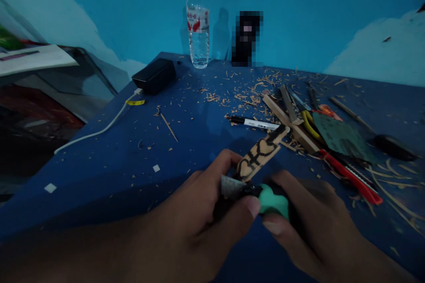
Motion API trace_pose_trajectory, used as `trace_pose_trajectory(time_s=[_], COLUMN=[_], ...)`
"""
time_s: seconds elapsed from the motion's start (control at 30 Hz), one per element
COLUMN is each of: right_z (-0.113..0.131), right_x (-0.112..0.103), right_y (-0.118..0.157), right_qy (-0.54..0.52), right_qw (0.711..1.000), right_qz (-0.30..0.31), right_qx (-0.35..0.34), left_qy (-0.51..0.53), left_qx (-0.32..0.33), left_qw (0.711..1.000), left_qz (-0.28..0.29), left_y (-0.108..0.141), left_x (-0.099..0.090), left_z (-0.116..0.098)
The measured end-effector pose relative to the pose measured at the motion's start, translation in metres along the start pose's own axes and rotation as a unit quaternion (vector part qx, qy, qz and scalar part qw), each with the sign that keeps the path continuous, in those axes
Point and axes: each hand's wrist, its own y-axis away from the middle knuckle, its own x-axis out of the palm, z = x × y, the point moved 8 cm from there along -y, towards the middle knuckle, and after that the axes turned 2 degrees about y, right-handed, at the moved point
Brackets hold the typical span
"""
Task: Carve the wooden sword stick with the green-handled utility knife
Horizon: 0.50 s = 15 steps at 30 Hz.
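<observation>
My left hand (206, 203) is closed around the lower end of a flat wooden stick (260, 155) with black marker lines drawn on its face. The stick points up and to the right. My right hand (315, 221) grips the green and black handle of a knife (274, 203). Its short grey blade lies across the near end of the stick, by my left fingers. My left thumb presses against the knife near where handle and blade meet. The blade's edge and its exact contact with the wood are hidden.
Curled wood shavings (245, 97) litter the blue table (133, 194). A marker (255, 123), wood strips (303, 138), a red cutter (352, 177) and a green sheet (341, 135) lie right. Behind stand a water bottle (199, 31), a pixelated dark object (246, 40) and a black box (155, 75) with a white cable.
</observation>
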Motion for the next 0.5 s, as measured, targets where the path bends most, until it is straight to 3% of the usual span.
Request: trace_pose_trajectory(time_s=[0.23, 0.33, 0.5], right_z=[-0.001, -0.001, 0.000], right_x=[0.000, -0.003, -0.006], right_y=[0.003, 0.004, 0.004], right_qy=[0.021, 0.041, 0.069], right_qw=[0.999, 0.998, 0.996], right_qz=[-0.011, -0.022, -0.044], right_qx=[0.026, 0.033, 0.046], left_qy=[-0.064, -0.044, 0.000], left_qx=[0.000, -0.024, -0.008], left_qw=[0.998, 0.999, 1.000], left_qz=[-0.028, -0.021, -0.022], left_y=[0.005, 0.003, -0.003], left_x=[-0.005, -0.003, 0.001], left_z=[0.006, 0.013, 0.016])
